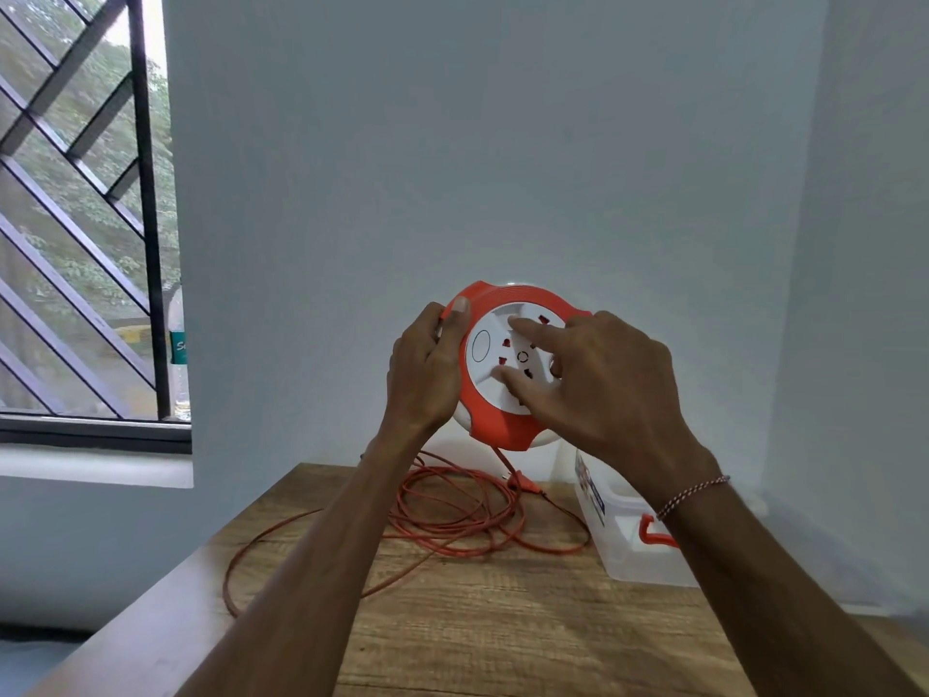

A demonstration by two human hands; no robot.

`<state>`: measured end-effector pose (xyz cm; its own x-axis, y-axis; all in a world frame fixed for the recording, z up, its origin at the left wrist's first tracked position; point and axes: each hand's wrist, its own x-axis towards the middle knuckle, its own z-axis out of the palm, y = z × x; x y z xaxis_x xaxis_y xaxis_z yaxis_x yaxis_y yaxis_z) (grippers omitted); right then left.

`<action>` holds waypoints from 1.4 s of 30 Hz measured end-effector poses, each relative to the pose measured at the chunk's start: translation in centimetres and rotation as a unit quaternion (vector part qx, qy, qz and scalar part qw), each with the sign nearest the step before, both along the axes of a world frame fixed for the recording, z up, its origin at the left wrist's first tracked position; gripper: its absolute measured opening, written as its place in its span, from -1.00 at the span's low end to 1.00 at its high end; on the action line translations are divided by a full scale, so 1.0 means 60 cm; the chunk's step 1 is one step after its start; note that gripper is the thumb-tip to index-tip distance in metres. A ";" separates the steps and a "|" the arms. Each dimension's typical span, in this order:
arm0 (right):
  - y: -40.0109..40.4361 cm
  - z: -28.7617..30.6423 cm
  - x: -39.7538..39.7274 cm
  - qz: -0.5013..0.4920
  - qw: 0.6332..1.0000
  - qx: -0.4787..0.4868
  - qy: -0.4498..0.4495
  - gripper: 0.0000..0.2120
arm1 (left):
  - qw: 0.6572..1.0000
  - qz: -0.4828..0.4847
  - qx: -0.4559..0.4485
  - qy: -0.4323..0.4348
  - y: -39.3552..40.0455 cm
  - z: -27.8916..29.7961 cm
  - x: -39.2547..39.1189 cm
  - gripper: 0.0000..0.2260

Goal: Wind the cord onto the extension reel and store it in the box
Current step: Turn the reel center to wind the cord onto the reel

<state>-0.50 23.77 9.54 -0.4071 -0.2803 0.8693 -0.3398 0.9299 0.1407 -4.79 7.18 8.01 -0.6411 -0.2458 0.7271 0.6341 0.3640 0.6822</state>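
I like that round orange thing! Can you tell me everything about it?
The reel is a round orange plastic case with a white face carrying red-lined sockets. It is held up above the wooden table, face tilted toward the camera. The left hand grips its rim; the right hand presses straight fingers on the white face. Its orange cord hangs down, mostly unwound.

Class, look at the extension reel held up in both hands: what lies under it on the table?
Under the extension reel, loose orange cord lies in loops on the wooden table. The forearms cover part of the loops.
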 end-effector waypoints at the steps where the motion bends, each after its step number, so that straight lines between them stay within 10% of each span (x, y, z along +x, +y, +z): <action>1: 0.000 0.001 0.001 0.013 1.000 0.001 0.001 -0.48 | 1.000 0.001 -0.001 -0.001 0.000 0.000 0.000 -0.48; 6: 0.010 0.013 0.011 0.100 0.993 0.058 -0.016 -0.76 | 1.000 0.004 0.000 -0.004 0.001 0.001 0.001 -0.47; 14: 0.004 0.016 0.026 0.030 0.982 0.161 -0.097 -0.45 | 1.000 0.006 -0.007 -0.003 0.006 0.001 0.002 -0.50; 34: 0.000 -0.001 0.006 0.012 0.999 -0.030 -0.026 -0.43 | 1.000 0.008 -0.010 -0.002 0.009 -0.001 0.005 -0.53; 42: 0.017 0.022 0.024 0.077 0.992 0.065 -0.072 -0.67 | 1.000 0.007 -0.008 -0.001 0.011 -0.001 0.006 -0.50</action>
